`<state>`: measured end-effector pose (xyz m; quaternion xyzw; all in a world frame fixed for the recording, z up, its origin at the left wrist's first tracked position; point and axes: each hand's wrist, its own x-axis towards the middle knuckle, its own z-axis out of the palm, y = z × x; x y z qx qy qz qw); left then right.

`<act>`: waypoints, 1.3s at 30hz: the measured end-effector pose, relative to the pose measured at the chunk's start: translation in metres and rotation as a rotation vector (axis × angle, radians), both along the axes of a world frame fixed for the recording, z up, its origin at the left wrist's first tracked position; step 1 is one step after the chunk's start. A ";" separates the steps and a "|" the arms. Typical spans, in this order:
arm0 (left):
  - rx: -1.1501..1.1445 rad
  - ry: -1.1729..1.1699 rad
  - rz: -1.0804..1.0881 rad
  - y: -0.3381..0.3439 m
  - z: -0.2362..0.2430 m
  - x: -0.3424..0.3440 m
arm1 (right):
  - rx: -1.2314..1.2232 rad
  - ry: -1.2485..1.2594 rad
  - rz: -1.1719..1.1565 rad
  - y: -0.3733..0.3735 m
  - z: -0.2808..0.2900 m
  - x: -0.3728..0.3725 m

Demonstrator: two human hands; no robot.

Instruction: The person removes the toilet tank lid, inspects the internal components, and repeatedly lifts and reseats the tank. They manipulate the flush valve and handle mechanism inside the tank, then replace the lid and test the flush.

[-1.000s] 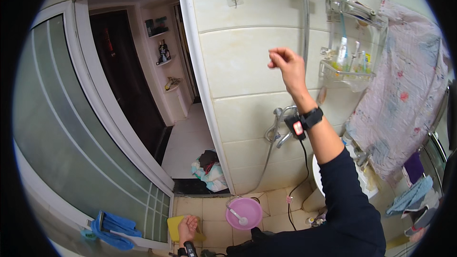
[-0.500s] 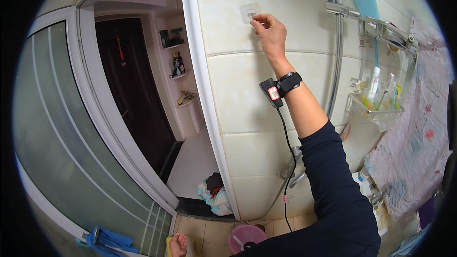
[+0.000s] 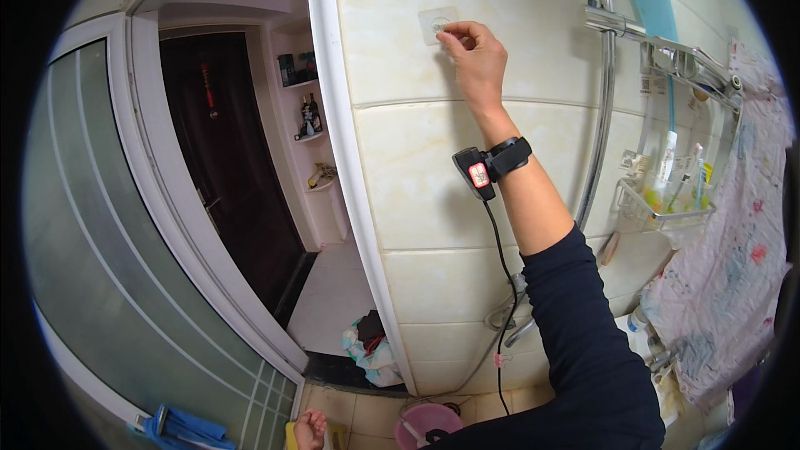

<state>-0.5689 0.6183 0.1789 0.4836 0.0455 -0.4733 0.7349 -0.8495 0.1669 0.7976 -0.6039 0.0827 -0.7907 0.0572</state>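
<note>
My right hand [image 3: 482, 58] is raised to the tiled wall, thumb and index finger pinched on the small hook of a clear adhesive wall hook [image 3: 427, 27]. The hook's square backing lies flat on the tile; its tip is partly hidden by my fingertips. A black band with a small device [image 3: 478, 172] circles my right wrist, and a black cable hangs from it. Low at the bottom edge, my left hand [image 3: 311, 429] has its fingers loosely curled, with nothing visible in them. A yellow object [image 3: 291, 435] shows just behind that hand.
A white door frame [image 3: 354, 150] and frosted glass door [image 3: 125, 225] stand left. To the right are a metal shower pipe [image 3: 602, 117], a wire basket [image 3: 662, 215] with toothbrushes and a flowered curtain [image 3: 717, 258]. A pink basin [image 3: 433, 421] sits on the floor.
The view has shifted slightly, so the wall and fixtures sit a little differently in the picture. My right hand keeps its pinch at the hook; my left hand stays low.
</note>
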 end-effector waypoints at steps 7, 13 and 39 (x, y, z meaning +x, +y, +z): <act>-0.037 0.047 0.071 -0.009 -0.040 0.014 | 0.030 0.044 0.012 0.003 0.003 -0.001; 0.013 -0.063 0.014 0.005 -0.089 0.033 | 0.032 0.064 -0.079 0.003 0.000 -0.002; 0.139 -0.089 0.052 0.016 -0.030 -0.022 | 1.057 0.716 0.567 0.097 -0.496 0.030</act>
